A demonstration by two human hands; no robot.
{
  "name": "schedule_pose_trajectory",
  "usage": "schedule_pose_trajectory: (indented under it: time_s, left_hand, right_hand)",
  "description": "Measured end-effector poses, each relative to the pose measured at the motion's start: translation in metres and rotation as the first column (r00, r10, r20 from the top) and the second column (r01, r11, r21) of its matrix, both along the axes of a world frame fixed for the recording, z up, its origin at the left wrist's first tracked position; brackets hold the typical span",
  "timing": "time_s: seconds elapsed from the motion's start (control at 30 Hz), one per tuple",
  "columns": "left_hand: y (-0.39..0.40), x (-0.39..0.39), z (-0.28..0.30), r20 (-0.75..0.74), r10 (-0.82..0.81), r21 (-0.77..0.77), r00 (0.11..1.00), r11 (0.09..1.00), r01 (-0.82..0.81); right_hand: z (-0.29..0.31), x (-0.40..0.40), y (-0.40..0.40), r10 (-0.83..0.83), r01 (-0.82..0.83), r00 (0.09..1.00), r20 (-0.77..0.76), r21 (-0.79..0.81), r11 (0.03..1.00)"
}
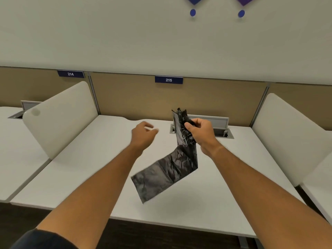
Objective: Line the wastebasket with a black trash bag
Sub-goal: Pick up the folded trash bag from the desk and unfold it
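Here, a black trash bag (172,164) hangs in the air above a white desk (89,159), still folded flat into a long strip that bends partway down, its lower end swinging toward the camera and clear of the desktop. The right hand (201,133) grips the bag near its crumpled top, fingers curled tight around the plastic. The left hand (143,134) is just beside it to the left, apart from the bag, fingers loosely spread and holding nothing; its fingertips are blurred.

The desk is one of a row of workstations — white side dividers (59,115) stand at either edge, and a tan fabric partition (134,97) runs along the back under a pale wall. Set into the desktop behind the right hand is a grey cable tray (224,131) with its lid raised; what lies inside cannot be made out. Blue plates on the partition read "215" (168,80) above this desk and "214" (70,74) above the one to the left. Dark flooring (27,216) shows below the desk edge.
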State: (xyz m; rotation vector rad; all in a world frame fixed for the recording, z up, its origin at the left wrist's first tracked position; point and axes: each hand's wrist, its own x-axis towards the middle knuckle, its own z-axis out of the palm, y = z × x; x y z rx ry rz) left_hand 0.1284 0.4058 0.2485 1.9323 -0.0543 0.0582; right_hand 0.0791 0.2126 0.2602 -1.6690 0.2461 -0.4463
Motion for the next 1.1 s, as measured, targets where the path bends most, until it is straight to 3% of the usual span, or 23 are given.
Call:
schedule_pose_trajectory:
  time_s: [0.1, 0.2, 0.4, 0.53, 0.67, 0.77, 0.87, 1.1]
  left_hand:
    - [-0.029, -0.011, 0.024, 0.019, -0.159, -0.128, 0.987, 0.979, 0.16]
    - [-0.039, -0.013, 0.035, 0.04, -0.23, -0.135, 0.972, 0.963, 0.234]
    - [-0.029, -0.005, 0.036, 0.121, -0.08, 0.014, 0.989, 0.997, 0.079]
    - [-0.013, -0.004, 0.04, 0.204, -0.024, 0.233, 0.979, 0.972, -0.025]
    - [-0.006, -0.006, 0.046, 0.231, -0.049, 0.56, 0.972, 0.823, -0.092]
    - [-0.017, -0.008, 0.052, 0.362, -0.135, 0.493, 0.923, 0.868, -0.066]
    - [-0.026, -0.013, 0.055, 0.24, -0.315, 0.383, 0.918, 0.9, 0.209]
    - [-0.026, -0.017, 0.05, 0.297, -0.28, 0.381, 0.913, 0.911, 0.156]
  right_hand:
    - [0.0, 0.0, 0.012, 0.063, -0.063, 0.998, -0.002, -0.031, 0.998]
    - [0.001, -0.002, 0.018, 0.136, -0.135, 0.991, 0.006, -0.068, 0.988]
    - [0.013, -0.001, 0.014, 0.082, -0.082, 0.996, 0.022, -0.008, 0.997]
    - [0.022, 0.004, 0.007, -0.004, 0.002, 1.0, 0.02, 0.088, 0.996]
    - [0.026, 0.005, 0.007, 0.054, -0.056, 0.998, 0.032, 0.085, 0.995]
    - [0.027, 0.006, 0.017, 0.121, -0.123, 0.992, 0.02, 0.09, 0.988]
    - [0.029, 0.006, 0.023, 0.179, -0.178, 0.984, 0.009, 0.105, 0.978]
    - [0.029, 0.006, 0.027, 0.169, -0.171, 0.985, 0.023, 0.138, 0.976]
